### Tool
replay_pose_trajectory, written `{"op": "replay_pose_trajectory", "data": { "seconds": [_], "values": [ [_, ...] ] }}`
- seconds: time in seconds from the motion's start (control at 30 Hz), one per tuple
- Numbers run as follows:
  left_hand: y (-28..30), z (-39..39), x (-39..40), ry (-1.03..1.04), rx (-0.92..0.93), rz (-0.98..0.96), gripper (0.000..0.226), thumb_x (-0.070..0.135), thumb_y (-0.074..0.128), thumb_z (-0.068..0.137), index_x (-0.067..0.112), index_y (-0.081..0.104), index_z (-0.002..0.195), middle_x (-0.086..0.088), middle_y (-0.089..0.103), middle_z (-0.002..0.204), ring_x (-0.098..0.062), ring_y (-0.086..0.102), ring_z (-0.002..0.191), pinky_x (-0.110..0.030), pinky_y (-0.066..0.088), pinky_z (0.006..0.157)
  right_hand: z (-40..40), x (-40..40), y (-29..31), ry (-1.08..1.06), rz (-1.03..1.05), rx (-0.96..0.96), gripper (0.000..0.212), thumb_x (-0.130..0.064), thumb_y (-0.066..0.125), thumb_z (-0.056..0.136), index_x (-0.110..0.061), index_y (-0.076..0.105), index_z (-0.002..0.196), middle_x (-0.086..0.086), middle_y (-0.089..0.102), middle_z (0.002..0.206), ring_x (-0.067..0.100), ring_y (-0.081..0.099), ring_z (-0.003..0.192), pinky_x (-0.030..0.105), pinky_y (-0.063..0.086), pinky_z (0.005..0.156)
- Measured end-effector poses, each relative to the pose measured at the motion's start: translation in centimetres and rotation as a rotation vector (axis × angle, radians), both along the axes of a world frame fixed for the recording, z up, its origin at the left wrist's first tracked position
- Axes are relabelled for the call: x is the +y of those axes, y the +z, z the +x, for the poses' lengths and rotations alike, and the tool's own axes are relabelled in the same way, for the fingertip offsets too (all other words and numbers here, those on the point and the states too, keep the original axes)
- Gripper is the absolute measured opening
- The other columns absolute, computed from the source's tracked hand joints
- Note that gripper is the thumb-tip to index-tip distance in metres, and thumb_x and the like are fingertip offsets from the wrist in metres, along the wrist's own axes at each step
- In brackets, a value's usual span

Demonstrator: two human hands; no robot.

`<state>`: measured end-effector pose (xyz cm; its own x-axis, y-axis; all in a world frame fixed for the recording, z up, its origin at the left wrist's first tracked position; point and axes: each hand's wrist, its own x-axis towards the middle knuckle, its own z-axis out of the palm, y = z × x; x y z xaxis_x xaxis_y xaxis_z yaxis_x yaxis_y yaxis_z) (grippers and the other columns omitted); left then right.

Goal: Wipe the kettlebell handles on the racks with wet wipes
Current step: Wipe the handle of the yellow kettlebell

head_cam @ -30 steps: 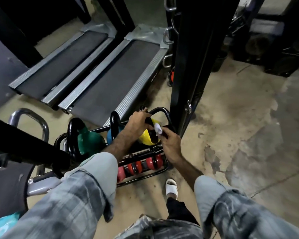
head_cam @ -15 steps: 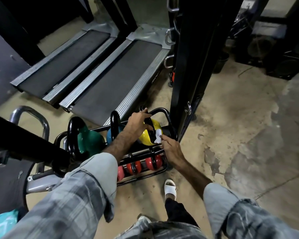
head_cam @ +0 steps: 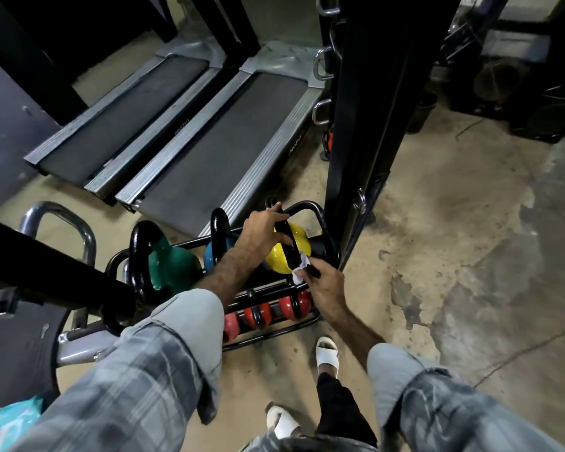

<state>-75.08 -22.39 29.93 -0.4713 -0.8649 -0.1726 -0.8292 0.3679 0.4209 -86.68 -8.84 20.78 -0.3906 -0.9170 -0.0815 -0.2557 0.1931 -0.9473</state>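
1. Two hands work: I see my left hand (head_cam: 264, 230) closed over the yellow kettlebell's (head_cam: 284, 252) black handle (head_cam: 287, 244), which slants toward me.
2. My right hand (head_cam: 325, 285) pinches the wet wipe (head_cam: 300, 271) against the handle's near end.

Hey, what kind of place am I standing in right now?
Most likely a gym. Two treadmills lie side by side on the concrete floor, and a low black rack holds coloured kettlebells, including a yellow kettlebell and a green kettlebell.
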Motion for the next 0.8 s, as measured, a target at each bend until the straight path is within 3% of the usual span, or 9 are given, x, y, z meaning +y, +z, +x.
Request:
{"op": "replay_pose_trajectory", "data": {
  "seconds": [0.07,0.17,0.23,0.33,0.43,0.53,0.63,0.7,0.8],
  "values": [
    [-0.1,0.0,-0.2,0.004,0.002,0.003,0.067,0.028,0.084,0.068,0.025,0.06,0.13,0.001,0.037,0.153,-0.025,0.053,0.126,-0.04,0.046,0.102,0.3,-0.4,0.5,-0.014,-0.051,0.006,0.013,-0.018,0.076,0.081,-0.025,0.073,0.091,-0.011,0.069,0.085,-0.001,0.063,0.082,0.024,0.05,0.074],
    [-0.2,0.1,-0.3,0.016,0.026,0.013,0.066,0.029,0.085,0.067,0.025,0.061,0.129,0.001,0.039,0.152,-0.025,0.054,0.125,-0.039,0.046,0.101,0.7,-0.9,1.6,-0.039,-0.131,0.019,0.035,-0.019,0.076,0.083,-0.012,0.071,0.117,-0.006,0.07,0.108,0.0,0.063,0.099,0.015,0.05,0.086],
    [-0.5,0.3,-0.4,-0.006,0.043,0.002,0.06,0.023,0.081,0.073,0.022,0.061,0.129,-0.001,0.04,0.151,-0.023,0.049,0.131,-0.037,0.043,0.105,0.9,-1.0,1.9,-0.049,-0.181,0.052,0.04,-0.016,0.076,0.084,-0.007,0.068,0.122,-0.002,0.068,0.112,0.003,0.064,0.102,0.013,0.049,0.088],
    [-1.1,0.7,-1.0,-0.019,0.091,0.003,0.046,0.004,0.069,0.082,0.018,0.064,0.126,-0.005,0.046,0.146,-0.018,0.046,0.133,-0.031,0.041,0.107,1.0,-0.2,1.1,-0.06,-0.191,0.151,0.029,-0.016,0.076,0.083,-0.005,0.071,0.109,0.0,0.067,0.1,-0.005,0.06,0.091,0.01,0.045,0.079],
    [-1.3,0.7,-1.5,-0.008,0.135,0.008,0.043,0.001,0.069,0.081,0.016,0.067,0.121,-0.007,0.05,0.143,-0.019,0.047,0.133,-0.031,0.042,0.107,0.8,0.3,0.3,-0.054,-0.182,0.23,0.018,-0.015,0.076,0.083,-0.005,0.071,0.097,0.0,0.064,0.093,-0.009,0.056,0.084,0.007,0.04,0.074],
    [-1.5,0.7,-1.7,0.009,0.149,-0.002,0.043,0.005,0.072,0.078,0.018,0.069,0.119,-0.005,0.054,0.14,-0.018,0.049,0.131,-0.033,0.044,0.105,0.8,-0.7,0.8,-0.089,-0.217,0.259,0.03,-0.004,0.078,0.077,-0.004,0.071,0.106,0.005,0.067,0.103,0.006,0.061,0.093,0.012,0.046,0.082],
    [-2.0,0.9,-2.0,0.041,0.208,0.001,0.04,0.006,0.075,0.075,0.02,0.072,0.112,-0.004,0.061,0.131,-0.017,0.055,0.126,-0.033,0.046,0.103,0.9,-1.6,1.5,0.006,-0.363,0.464,0.027,-0.001,0.075,0.082,-0.003,0.071,0.109,0.009,0.064,0.109,0.013,0.061,0.099,0.013,0.046,0.09],
    [-1.9,0.9,-1.9,0.05,0.228,-0.008,0.04,0.004,0.075,0.074,0.018,0.073,0.111,-0.005,0.062,0.13,-0.015,0.055,0.125,-0.031,0.046,0.102,0.9,-1.5,1.5,0.133,-0.397,0.606,0.024,-0.009,0.069,0.089,-0.007,0.07,0.113,0.009,0.062,0.113,0.016,0.059,0.104,0.02,0.048,0.096],
    [-1.9,1.0,-2.2,0.031,0.224,0.008,0.043,0.005,0.077,0.072,0.019,0.072,0.112,-0.004,0.061,0.132,-0.014,0.053,0.127,-0.03,0.045,0.103,0.7,-0.8,2.3,0.321,-0.174,0.605,0.031,-0.039,0.066,0.09,-0.025,0.062,0.117,-0.003,0.065,0.114,0.013,0.063,0.106,0.036,0.052,0.096]
  ]
}}
